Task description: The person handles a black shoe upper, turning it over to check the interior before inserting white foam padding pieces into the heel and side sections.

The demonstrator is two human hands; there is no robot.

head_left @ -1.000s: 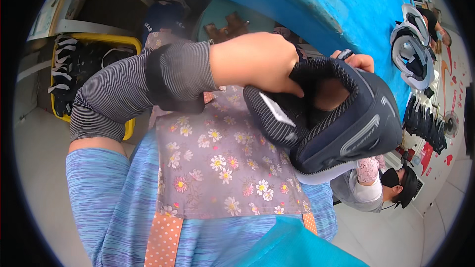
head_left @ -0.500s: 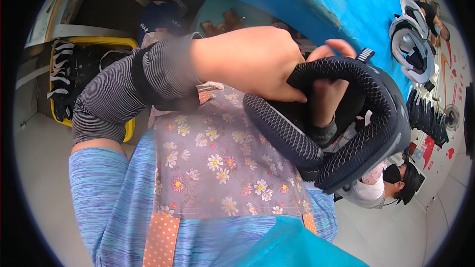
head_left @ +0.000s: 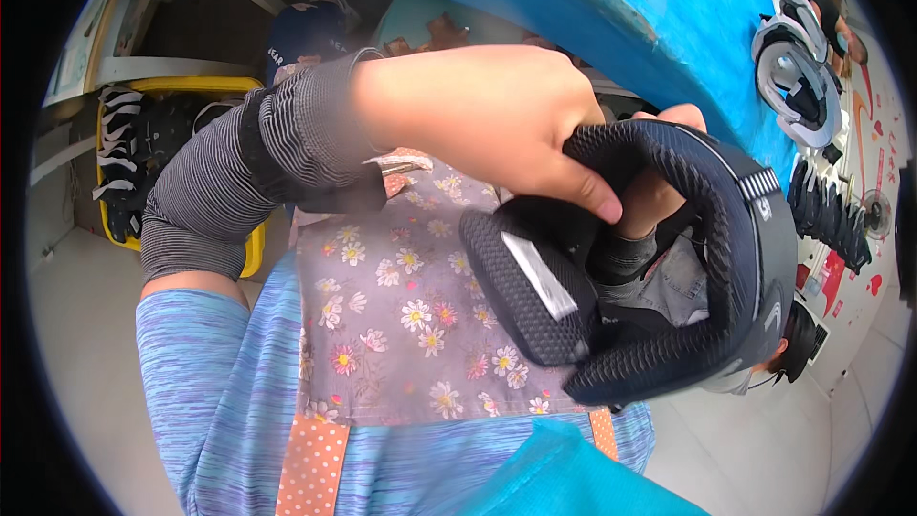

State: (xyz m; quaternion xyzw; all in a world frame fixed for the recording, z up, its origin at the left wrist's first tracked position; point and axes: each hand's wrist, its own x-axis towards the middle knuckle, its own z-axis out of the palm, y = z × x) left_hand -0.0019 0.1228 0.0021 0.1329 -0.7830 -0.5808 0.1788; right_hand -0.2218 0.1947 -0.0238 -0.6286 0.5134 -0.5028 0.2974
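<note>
Over my lap hangs a black padded helmet liner [head_left: 702,349] with a mesh-textured rim, a striped tag on its edge and a wide opening. A loose side flap of it shows a white label [head_left: 540,275]. My left hand [head_left: 521,124] is closed on the upper left rim, thumb inside the opening and fingers mostly hidden behind. Through the opening I see part of my right hand [head_left: 651,205] and its dark cuff. Its fingertips show above the liner's far rim, and it grips the liner there; the rest is hidden.
A blue-covered table [head_left: 611,19] runs across the far side, with grey-white helmet shells [head_left: 798,91] at its right end. Black padded pieces [head_left: 829,215] hang or stack below them. A yellow crate [head_left: 253,253] with dark pieces stands at left. Another person [head_left: 800,339] is partly hidden at right.
The liner has turned in my hands: its tag has moved right and down, and the white label on the flap has come into view. The liner now covers more of the person at right.
</note>
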